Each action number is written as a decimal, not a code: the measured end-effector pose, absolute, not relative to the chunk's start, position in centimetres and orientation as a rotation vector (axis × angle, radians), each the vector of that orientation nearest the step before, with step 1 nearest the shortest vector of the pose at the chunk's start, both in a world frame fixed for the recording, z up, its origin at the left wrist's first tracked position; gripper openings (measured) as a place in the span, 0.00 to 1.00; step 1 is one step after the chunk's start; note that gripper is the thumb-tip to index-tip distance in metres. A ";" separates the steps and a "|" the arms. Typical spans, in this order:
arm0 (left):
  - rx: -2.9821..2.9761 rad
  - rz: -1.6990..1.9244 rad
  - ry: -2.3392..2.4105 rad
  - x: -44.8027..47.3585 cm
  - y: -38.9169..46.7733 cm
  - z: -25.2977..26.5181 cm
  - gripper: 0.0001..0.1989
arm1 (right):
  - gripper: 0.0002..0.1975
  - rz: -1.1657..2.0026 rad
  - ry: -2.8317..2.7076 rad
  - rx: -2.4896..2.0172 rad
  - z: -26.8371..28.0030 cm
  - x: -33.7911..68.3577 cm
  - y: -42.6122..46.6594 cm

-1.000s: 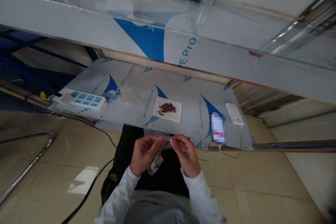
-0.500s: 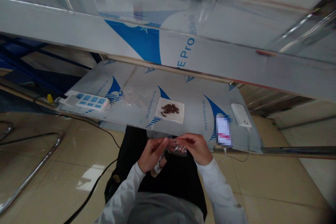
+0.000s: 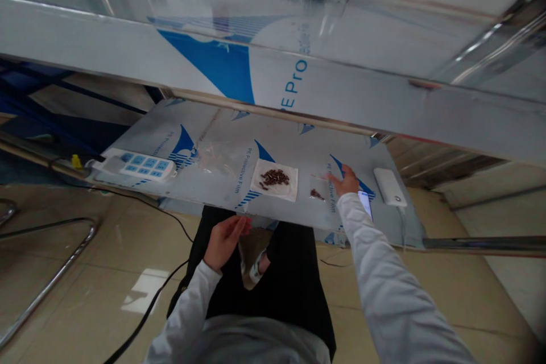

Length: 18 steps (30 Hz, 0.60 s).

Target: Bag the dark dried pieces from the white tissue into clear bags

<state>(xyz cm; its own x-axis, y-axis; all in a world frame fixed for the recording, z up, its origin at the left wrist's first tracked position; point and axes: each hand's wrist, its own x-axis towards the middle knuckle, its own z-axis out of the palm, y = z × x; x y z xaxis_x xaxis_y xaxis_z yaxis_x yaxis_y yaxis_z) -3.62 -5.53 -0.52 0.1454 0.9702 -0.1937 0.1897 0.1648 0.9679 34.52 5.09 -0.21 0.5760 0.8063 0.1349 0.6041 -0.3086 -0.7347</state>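
Observation:
My right hand (image 3: 344, 182) is over the right part of the low shelf, thumb and fingers apart, holding nothing I can see. Just left of it lies a small clear plastic bag (image 3: 316, 194) with a few dark brown pieces, like small screws, inside. A heap of similar dark pieces (image 3: 275, 177) rests on a white square sheet (image 3: 288, 192) further left. Above my lap, by the shelf's front edge, my left hand (image 3: 222, 240) has its fingers drawn together. Something reddish shows at the fingertips; I cannot make out whether it is an object.
Clear plastic bags (image 3: 213, 158) lie at the shelf's left, beside a white power strip (image 3: 147, 166) with blue sockets. A phone (image 3: 365, 205), partly behind my right sleeve, and a white power bank (image 3: 389, 187) are at the right. An upper shelf (image 3: 273, 77) overhangs the back.
Both hands held a clear bag above my lap; the bag with dark pieces now lies on the shelf. My right hand has moved forward and right, while my left has shifted slightly left.

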 end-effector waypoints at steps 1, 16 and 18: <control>1.377 0.868 1.386 -4.2 -5.0 -0.9 0.19 | 0.31 0.278 -1.132 -2.022 0.0 34.2 4.8; 1.892 0.657 2.300 -7.4 9.1 -3.8 0.14 | 0.13 0.746 -1.308 -1.644 -1.6 16.5 -13.3; 1.919 0.663 2.309 -7.4 8.5 -3.3 0.13 | 0.12 0.745 -1.305 -1.644 -1.2 16.2 -13.8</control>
